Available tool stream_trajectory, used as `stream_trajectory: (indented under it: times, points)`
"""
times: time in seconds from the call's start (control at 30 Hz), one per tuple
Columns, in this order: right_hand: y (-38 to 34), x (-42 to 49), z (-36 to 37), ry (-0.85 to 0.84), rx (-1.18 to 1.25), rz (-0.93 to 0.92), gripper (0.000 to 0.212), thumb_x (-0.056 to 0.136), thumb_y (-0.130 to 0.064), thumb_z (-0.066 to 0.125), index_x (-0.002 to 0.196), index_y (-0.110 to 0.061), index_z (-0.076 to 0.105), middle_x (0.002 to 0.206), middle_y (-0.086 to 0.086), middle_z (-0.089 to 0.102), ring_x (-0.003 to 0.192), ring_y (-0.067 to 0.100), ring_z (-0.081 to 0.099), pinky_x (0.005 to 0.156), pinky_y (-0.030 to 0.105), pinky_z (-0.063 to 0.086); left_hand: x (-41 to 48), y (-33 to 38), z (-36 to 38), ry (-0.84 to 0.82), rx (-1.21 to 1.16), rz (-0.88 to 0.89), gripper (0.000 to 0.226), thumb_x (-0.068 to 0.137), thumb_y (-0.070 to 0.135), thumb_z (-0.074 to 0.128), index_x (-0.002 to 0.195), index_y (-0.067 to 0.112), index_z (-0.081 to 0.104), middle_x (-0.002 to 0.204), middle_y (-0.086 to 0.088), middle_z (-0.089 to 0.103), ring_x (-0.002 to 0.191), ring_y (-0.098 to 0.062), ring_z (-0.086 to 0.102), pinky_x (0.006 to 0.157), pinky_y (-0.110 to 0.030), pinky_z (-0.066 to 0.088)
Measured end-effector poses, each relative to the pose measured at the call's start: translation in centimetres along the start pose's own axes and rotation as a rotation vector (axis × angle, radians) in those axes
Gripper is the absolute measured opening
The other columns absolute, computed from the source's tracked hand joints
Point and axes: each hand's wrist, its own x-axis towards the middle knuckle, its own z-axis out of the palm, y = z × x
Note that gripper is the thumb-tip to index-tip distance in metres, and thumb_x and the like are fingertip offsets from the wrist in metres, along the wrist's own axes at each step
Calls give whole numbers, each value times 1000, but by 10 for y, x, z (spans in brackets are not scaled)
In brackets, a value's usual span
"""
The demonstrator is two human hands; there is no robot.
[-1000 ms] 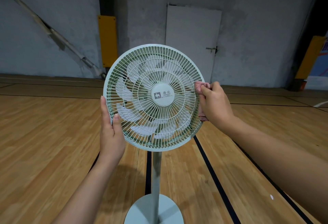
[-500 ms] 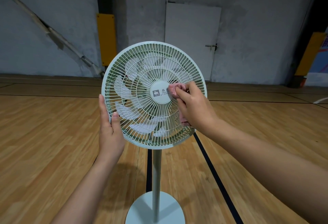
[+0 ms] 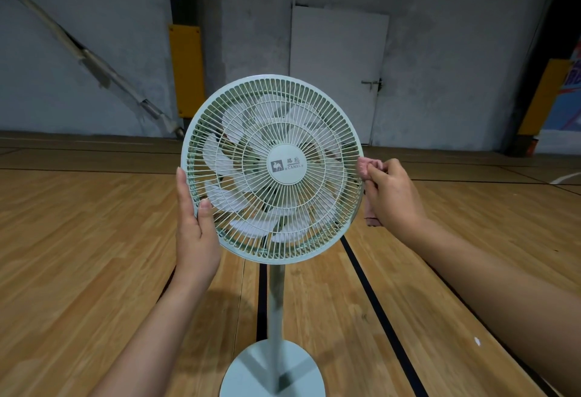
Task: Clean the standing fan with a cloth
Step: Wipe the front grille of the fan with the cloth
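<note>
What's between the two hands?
The fan's round grille, seen in the head view. The left hand touches one edge; the right hand holds a pink cloth at the other.

fan pale green, upright on floor | cloth pink, bunched at grille's R edge
</note>
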Motion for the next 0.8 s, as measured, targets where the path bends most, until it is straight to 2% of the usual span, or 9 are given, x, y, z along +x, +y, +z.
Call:
stream_trajectory:
  times: [0.07,0.17,0.23,0.27,0.33,0.43,0.57,0.67,0.8]
  points:
    - [-5,-3,1,7,7,-1,38,106,-18,48,141,-11,59,125,18,53,105,35,56,84,41,47,0,-2,1,9,-9,-6,64,118,31,32,160,67,0,162,42,28,145,16,38,110,-15,38]
    - [-19,-8,0,61,68,7,14,107,-35,51,118,-31,59,115,4,58,85,26,70,60,35,59,1,-5,0,1,1,-7,64,118,29,32,167,55,0,150,60,25,135,30,34,101,2,35]
    - [-27,-8,4,113,99,31,11,108,-40,50,103,-32,54,106,-4,55,79,13,68,46,23,55,0,-4,-1,4,8,-6,64,118,28,32,167,54,0,149,60,24,134,32,33,100,2,35]
    - [-32,-9,6,97,89,14,12,110,-38,49,104,-29,55,104,-7,51,82,6,63,46,15,48,0,-3,-2,12,11,5,64,118,29,32,166,57,-1,156,52,25,139,27,34,108,-6,36]
    - [-43,-10,9,119,128,-41,14,111,-35,47,109,-28,59,103,-10,48,84,0,57,52,16,45,-1,-3,-2,17,16,13,64,117,32,32,162,64,-1,171,29,25,154,4,33,124,-33,36]
    - [-63,-11,13,89,105,-146,20,109,-26,47,123,-19,61,116,0,53,96,14,61,74,37,56,-1,-5,0,13,25,21,64,117,34,32,158,69,-2,177,12,25,160,-15,31,128,-55,33]
    - [-89,-15,16,119,193,-226,21,110,-23,52,123,-10,62,102,-5,44,81,6,49,58,15,38,-1,-5,0,23,33,27,64,117,32,32,158,70,-1,176,10,26,160,-17,33,127,-57,34]
    - [-97,-16,16,100,122,-344,24,107,-16,56,126,-3,64,104,3,44,85,19,48,58,26,42,0,-6,-2,24,34,17,64,118,30,32,164,61,-1,176,14,25,159,-13,33,128,-54,34]
    - [-87,-16,13,108,53,-387,28,104,-11,61,130,-4,66,107,7,48,79,18,52,52,31,48,1,-6,-5,15,16,1,65,118,28,32,163,64,1,174,19,29,155,-7,38,126,-48,38]
